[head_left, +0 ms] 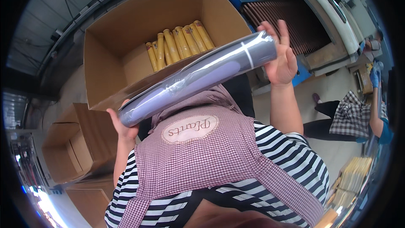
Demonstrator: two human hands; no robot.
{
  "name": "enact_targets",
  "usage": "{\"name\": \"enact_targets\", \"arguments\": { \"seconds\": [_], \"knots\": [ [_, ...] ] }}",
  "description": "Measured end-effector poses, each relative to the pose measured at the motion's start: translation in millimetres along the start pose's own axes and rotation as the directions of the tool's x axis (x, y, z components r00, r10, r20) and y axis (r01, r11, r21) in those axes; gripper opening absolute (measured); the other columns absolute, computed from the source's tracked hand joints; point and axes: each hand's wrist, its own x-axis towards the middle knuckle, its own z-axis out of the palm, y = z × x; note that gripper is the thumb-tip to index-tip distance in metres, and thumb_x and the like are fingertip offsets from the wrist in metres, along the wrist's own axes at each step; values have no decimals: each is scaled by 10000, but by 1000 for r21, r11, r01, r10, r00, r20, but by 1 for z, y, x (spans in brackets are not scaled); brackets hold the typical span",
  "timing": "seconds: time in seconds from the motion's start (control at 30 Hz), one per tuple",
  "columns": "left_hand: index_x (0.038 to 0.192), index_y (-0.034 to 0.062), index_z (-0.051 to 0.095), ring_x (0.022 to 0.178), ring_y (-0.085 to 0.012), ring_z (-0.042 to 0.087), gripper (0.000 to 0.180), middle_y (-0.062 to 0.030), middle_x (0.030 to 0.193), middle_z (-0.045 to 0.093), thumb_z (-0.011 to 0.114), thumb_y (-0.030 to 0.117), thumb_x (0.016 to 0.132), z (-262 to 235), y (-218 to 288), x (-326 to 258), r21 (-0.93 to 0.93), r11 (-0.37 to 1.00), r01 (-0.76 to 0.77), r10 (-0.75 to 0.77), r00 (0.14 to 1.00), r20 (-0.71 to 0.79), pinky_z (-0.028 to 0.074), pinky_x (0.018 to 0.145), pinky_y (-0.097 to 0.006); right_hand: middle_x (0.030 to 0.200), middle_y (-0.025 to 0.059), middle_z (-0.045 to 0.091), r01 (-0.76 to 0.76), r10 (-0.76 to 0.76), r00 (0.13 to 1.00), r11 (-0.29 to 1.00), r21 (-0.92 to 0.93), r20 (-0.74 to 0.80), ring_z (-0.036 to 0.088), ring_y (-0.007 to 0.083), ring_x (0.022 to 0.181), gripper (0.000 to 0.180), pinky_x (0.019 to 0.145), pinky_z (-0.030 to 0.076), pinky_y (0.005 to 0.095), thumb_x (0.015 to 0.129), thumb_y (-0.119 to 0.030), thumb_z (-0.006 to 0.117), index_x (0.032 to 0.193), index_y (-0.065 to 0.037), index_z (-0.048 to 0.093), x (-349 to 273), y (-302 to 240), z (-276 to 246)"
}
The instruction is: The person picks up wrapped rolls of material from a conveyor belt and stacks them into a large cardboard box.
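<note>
A long purple-grey roll (196,78) in clear, shiny plastic wrap lies tilted across the front of my body, its right end higher. My left hand (125,127) holds the lower left end, thumb sticking up beside it and the other fingers mostly hidden under the roll. At the upper right end, my right hand (281,65) supports the roll against the palm and thumb side, with fingers stretched outward. Just beyond the roll stands an open cardboard box (126,21), its near edge partly covered. Inside it, several yellow wrapped tubes (184,42) stand side by side.
A second open cardboard box (69,150) sits at the left. At the far right is a machine with a ribbed dark bed (287,23) and a blue end part. Another person in a checked garment (350,112) works at the right, near stacked yellowish pieces (354,175).
</note>
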Motion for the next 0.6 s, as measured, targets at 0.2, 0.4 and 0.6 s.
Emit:
{"name": "enact_targets", "arguments": {
  "seconds": [0.2, 0.4, 0.6],
  "knots": [
    [1425, 7, 498, 1283, -390, 534, 1086, -225, 1416, 548, 398, 896, 809, 14, -39, -12, -182, 920, 347, -341, 938, 65, 408, 1105, -527, 1480, 139, 484, -251, 242, 968, 948, 196, 71, 422, 346, 1405, 1012, 1177, 331, 482, 744, -574, 825, 1497, -68, 377, -33, 86, 66],
    [1279, 7, 639, 1096, -210, 626, 829, -129, 1220, 673, 315, 714, 993, -12, -33, -38, 264, 962, 64, -91, 992, 89, 501, 983, -386, 1365, 177, 554, -398, 407, 913, 901, 173, -22, 516, 325, 1294, 869, 1137, 387, 489, 831, -567, 673, 1427, 19, 435, -58, 104, 105],
    [1386, 12, 570, 1253, -303, 573, 734, -200, 1343, 611, 796, 397, 803, -18, 15, -72, 703, 461, -542, 30, 801, 598, 436, 1065, -396, 1374, 156, 540, -344, 361, 931, 918, 198, -55, 500, 323, 1317, 822, 1145, 380, 511, 853, -564, 661, 1424, -16, 438, -60, 91, 132]
  ]
}}
